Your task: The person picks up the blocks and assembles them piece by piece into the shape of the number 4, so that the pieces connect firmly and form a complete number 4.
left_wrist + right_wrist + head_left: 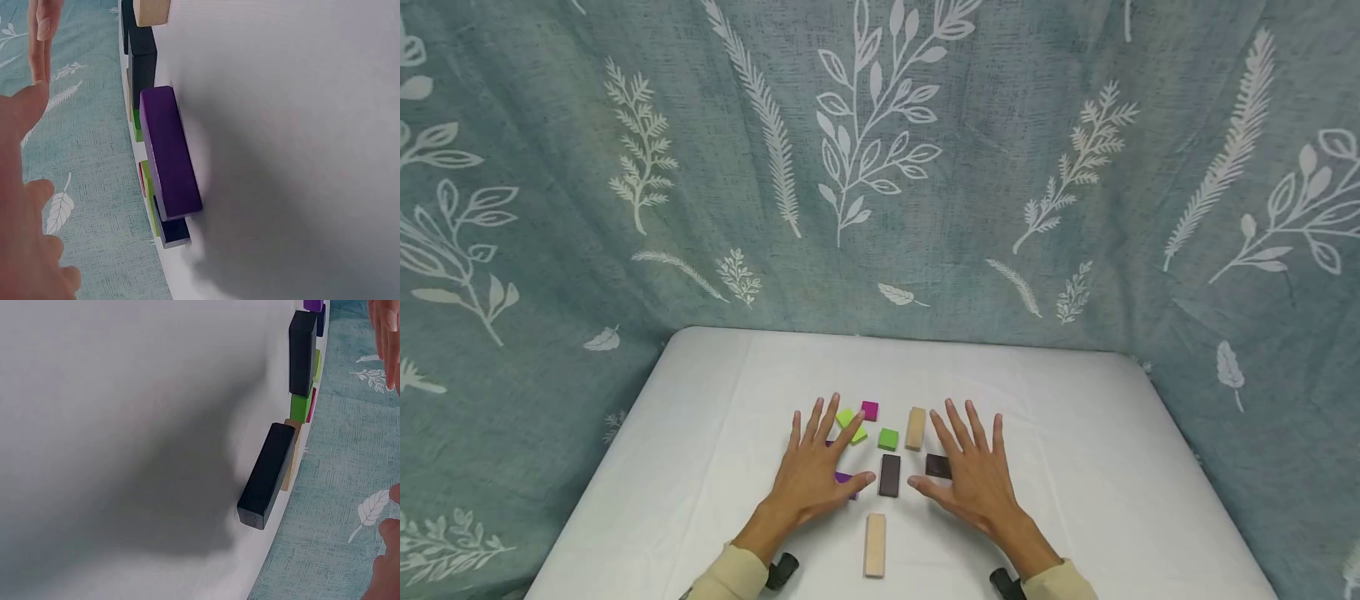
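Both hands hover palm down over small wooden blocks, fingers spread. My left hand (pixel 808 477) hangs above a purple block (pixel 170 153) and partly covers it in the head view; a dark blue block (pixel 174 231) lies behind that one. Under the fingers of my right hand (pixel 976 482) is a dark brown block (pixel 937 466), partly hidden. Between the thumbs lies another dark block (pixel 890 476). Neither hand holds anything. Beyond are a green block (pixel 888 439), a magenta block (pixel 870 411), lime blocks (pixel 858 434) and a plain wood block (pixel 915 427).
Nearer the front, a second plain wood block (pixel 875 546) lies lengthwise. All blocks lie on a white-covered table (pixel 1097 467). A blue-green leaf-print cloth (pixel 970 208) hangs behind it and at the sides. Black wrist cameras (pixel 783 571) show below both hands.
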A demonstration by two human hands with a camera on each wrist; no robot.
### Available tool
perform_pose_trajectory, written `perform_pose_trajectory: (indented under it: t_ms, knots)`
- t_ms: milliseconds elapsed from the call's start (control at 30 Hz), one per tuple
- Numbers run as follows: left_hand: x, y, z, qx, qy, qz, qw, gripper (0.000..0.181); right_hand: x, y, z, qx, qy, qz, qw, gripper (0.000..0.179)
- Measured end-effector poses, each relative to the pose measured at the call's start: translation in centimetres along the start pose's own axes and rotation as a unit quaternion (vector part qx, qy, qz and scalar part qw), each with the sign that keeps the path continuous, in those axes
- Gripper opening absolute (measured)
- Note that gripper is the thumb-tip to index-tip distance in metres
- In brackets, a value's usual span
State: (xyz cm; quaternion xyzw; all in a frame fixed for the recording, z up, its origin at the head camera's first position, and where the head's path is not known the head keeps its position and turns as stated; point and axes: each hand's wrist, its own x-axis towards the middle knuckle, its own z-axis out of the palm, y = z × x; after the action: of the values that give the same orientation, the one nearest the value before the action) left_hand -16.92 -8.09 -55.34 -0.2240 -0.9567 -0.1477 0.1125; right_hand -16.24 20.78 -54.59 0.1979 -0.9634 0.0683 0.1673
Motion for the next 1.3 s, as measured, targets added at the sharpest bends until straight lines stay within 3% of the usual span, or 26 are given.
perform_pose_trajectory:
  t_ms: [267,633,800,1067,1300]
  knots:
    - [0.1,0.2,-0.2,-0.037,0.004,0.003,0.9993,0.086,-0.1,-0.2,-0.1,0.003,0.006,-0.003,1.0,0.106]
    - [-0.3,1.3,0.4,-0.08,-0.037,0.008,0.9961,0.082,-1.0,-1.1,0.0,0.016,0.011,-0.015,0.9997,0.104]
    - [-0.5,1.4,0.6,-0.097,-0.04,0.019,0.9943,0.08,-1.3,-1.6,-0.2,0.022,-0.016,-0.009,0.9996,0.105]
    - [-0.5,1.3,1.1,-0.131,-0.02,0.032,0.9906,0.072,-2.1,-2.7,-0.4,0.045,-0.034,-0.014,0.9983,0.105]
    - [-0.1,1.2,1.3,-0.126,0.004,0.059,0.9902,0.065,-3.0,-3.5,-0.6,0.059,-0.045,-0.034,0.9967,0.099]
